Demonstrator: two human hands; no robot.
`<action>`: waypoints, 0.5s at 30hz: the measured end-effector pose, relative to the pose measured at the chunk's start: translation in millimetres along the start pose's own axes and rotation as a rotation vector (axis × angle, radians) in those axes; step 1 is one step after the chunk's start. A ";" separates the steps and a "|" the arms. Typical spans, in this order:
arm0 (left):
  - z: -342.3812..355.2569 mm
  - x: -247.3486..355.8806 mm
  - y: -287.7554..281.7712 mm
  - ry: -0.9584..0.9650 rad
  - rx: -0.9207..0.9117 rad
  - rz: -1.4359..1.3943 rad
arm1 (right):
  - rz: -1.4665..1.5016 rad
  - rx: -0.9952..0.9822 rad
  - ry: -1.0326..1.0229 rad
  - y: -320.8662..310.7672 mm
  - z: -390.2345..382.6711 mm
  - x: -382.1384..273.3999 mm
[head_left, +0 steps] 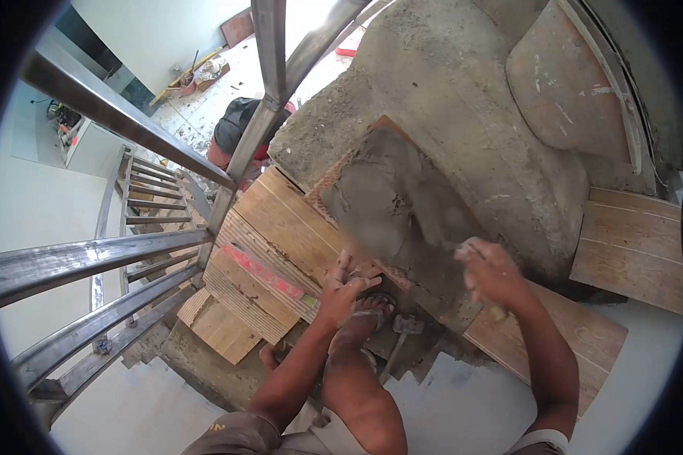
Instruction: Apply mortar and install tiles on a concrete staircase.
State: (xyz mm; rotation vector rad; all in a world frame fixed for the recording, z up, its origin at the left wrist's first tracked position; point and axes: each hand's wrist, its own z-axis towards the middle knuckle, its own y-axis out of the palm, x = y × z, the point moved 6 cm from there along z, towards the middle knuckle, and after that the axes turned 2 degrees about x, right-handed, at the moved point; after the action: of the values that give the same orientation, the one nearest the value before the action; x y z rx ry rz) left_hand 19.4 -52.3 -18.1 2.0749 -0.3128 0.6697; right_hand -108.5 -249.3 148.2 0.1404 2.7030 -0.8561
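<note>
Grey mortar (379, 197) over a reddish-brown tile (385, 123), centre of scene, just beyond both hands.
Right hand (493, 274) curled round what seems a trowel handle (498, 312), blade blurred; left hand (341, 292) loosely parted, nothing seen in it, near tile's near-left edge, contact unclear. Judged: mortar soft, slippery; tile stiff, brittle, heavy when loaded; best held underneath, at opposite bare edges.

Yellow letters (217, 427) mark the grey-brown garment (239, 440); pale marks (270, 278) on the red bar (252, 265) cannot be read.
</note>
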 end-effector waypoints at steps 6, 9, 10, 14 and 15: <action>6.1 -6.3 3.8 0.021 -0.060 0.022 | -0.507 0.130 -0.696 23.9 11.3 -54.3; -3.1 -7.7 -3.9 -0.001 -0.048 -0.020 | -0.879 0.111 -0.451 6.3 -9.2 -74.8; -2.3 -12.5 -1.2 -0.020 -0.066 -0.021 | -0.872 0.117 -0.426 0.9 -17.7 -74.4; -6.2 -29.9 5.7 -0.117 -0.010 -0.054 | -0.942 0.042 -0.325 -1.3 -41.0 -50.0; -7.5 -33.7 9.3 -0.149 0.000 -0.062 | -0.920 0.041 -0.369 0.0 -47.4 -46.2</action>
State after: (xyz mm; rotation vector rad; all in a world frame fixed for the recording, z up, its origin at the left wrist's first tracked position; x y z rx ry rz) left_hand -15.1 -52.4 -27.6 2.1297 -0.3305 0.4789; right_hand -76.7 -222.1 199.4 -1.2020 2.3244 -1.0136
